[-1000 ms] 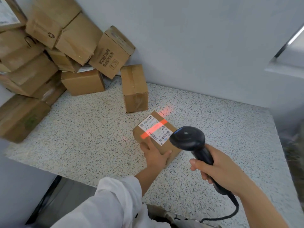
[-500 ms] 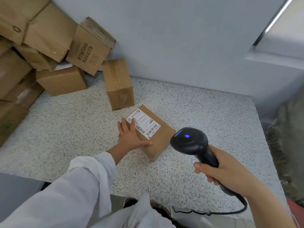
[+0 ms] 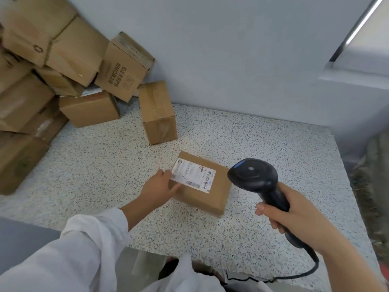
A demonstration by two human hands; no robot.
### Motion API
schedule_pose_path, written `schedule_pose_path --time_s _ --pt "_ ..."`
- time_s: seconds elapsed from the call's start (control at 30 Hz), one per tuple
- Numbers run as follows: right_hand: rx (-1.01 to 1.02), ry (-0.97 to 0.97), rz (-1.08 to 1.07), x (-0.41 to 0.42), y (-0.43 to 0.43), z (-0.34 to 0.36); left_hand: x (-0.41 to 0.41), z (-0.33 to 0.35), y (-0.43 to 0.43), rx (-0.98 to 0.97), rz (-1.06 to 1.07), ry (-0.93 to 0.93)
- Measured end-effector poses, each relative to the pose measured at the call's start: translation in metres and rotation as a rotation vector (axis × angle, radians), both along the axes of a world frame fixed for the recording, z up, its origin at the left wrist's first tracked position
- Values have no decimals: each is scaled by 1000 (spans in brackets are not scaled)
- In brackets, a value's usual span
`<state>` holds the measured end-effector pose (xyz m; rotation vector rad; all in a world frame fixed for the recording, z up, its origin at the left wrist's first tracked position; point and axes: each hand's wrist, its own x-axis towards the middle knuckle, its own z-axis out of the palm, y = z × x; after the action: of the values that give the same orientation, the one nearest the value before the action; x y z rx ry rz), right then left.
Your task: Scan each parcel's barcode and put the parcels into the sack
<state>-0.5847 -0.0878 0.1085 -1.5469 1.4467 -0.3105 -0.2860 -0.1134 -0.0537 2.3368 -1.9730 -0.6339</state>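
A small brown parcel (image 3: 210, 190) with a white barcode label (image 3: 193, 175) lies on the speckled table (image 3: 94, 175). My left hand (image 3: 156, 188) holds its left corner, thumb on the near side and fingers along the far-left side. My right hand (image 3: 294, 220) grips the handle of a black barcode scanner (image 3: 252, 175). The scanner's head hovers just right of the parcel, and no red light shows on the label. Its cable (image 3: 311, 268) hangs off the table's near edge.
Several brown boxes (image 3: 69, 60) are piled at the back left against the wall. One box (image 3: 157, 112) stands alone just beyond the parcel. A dark, blurred mass (image 3: 374, 186) lies past the table's right edge; I cannot tell what it is.
The red scan line on the label has gone out. My left hand moved from the parcel's near edge to its left corner, and the parcel turned slightly. The scanner stayed to the right.
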Motion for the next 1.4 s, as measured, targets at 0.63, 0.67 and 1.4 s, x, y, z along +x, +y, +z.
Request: schedule_pose_path --time_s 0.63,0.67,1.4 --pt "-156 -110 -476 6 53 -2 -29 -10 -28 268 -606 -7" --pt "-157 -128 -517 9 59 -2 -28 -10 -29 261 -631 -22" --pt "-435 -123 -1091 -184 257 22 -300 87 41 -173 -920 333"
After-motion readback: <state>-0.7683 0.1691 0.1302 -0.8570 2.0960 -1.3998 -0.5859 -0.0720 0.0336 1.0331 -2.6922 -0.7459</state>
